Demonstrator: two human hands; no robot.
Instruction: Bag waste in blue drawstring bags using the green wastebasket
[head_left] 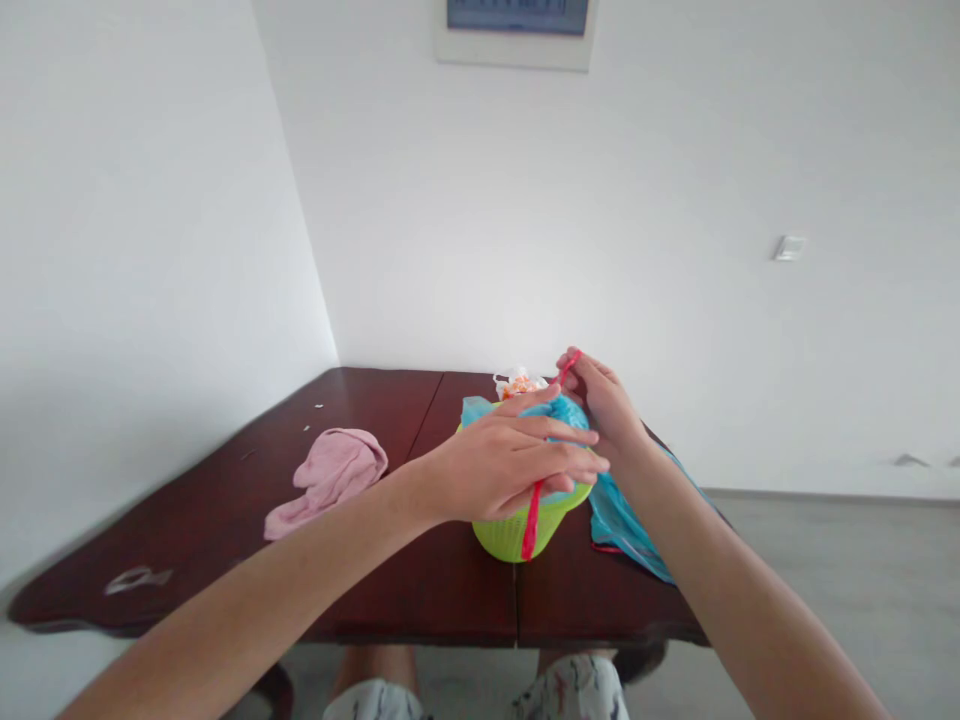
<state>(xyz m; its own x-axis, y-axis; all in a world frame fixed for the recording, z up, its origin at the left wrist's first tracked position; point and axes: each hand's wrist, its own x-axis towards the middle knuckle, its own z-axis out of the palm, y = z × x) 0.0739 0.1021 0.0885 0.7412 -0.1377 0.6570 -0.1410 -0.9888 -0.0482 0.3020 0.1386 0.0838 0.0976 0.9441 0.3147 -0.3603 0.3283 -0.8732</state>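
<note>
A lime-green perforated basket (501,538) stands on the table, with a blue plastic bag (571,412) gathered in and over its rim. Across the basket's top lies my left hand (517,455), fingers stretched out and a little apart against the bag. One red drawstring end (532,525) hangs from beneath those fingers down the basket's side. At the basket's right, my right hand (604,395) pinches another stretch of red drawstring (568,366) between thumb and fingertips. The basket's inside is mostly hidden.
The dark wooden table (420,580) carries a crumpled pink cloth (341,470) at left, a white-and-orange plastic bag (519,382) behind the basket, and another blue plastic bag (626,525) by its right edge. A white scrap (138,579) lies front left. Walls stand behind and left.
</note>
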